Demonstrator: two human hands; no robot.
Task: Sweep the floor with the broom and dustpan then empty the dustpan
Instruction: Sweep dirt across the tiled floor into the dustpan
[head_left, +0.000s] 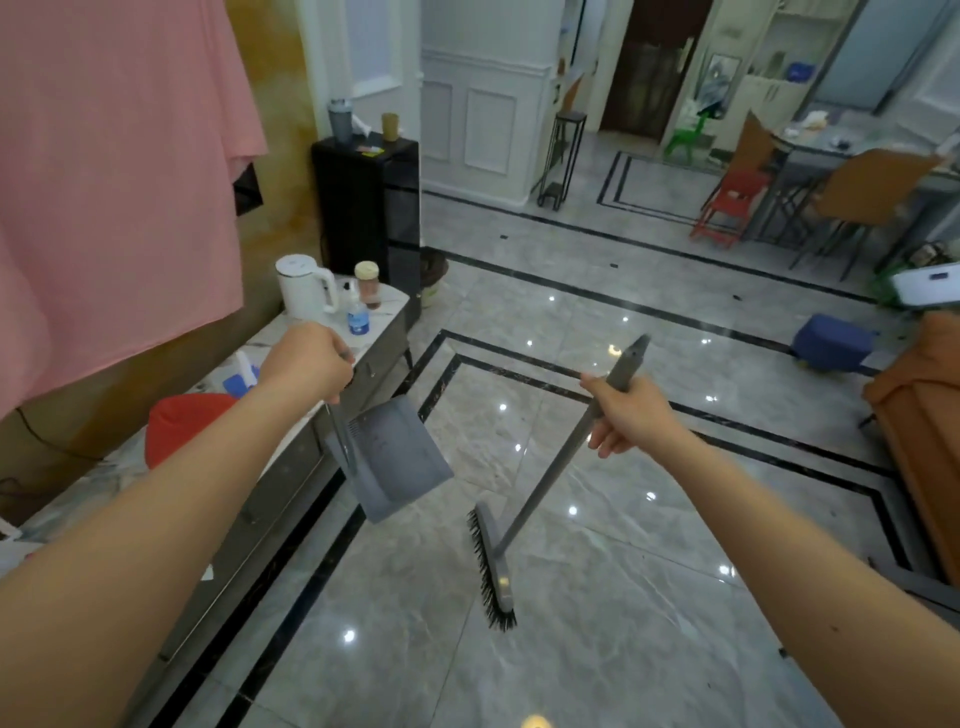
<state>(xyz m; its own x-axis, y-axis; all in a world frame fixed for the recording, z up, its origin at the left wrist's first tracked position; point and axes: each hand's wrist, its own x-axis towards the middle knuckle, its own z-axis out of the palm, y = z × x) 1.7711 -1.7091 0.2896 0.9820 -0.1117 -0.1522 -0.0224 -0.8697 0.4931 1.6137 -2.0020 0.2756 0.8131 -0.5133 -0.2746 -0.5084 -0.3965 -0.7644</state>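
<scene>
Both forearms reach in from the bottom corners. Left hand (306, 361) grips the grey dustpan (397, 457), which hangs left of centre; right hand (631, 415) grips the broom (545, 483), bristles low at centre by the marble floor (649, 597). Sweeping seems barely begun; gathering and emptying remain.
</scene>
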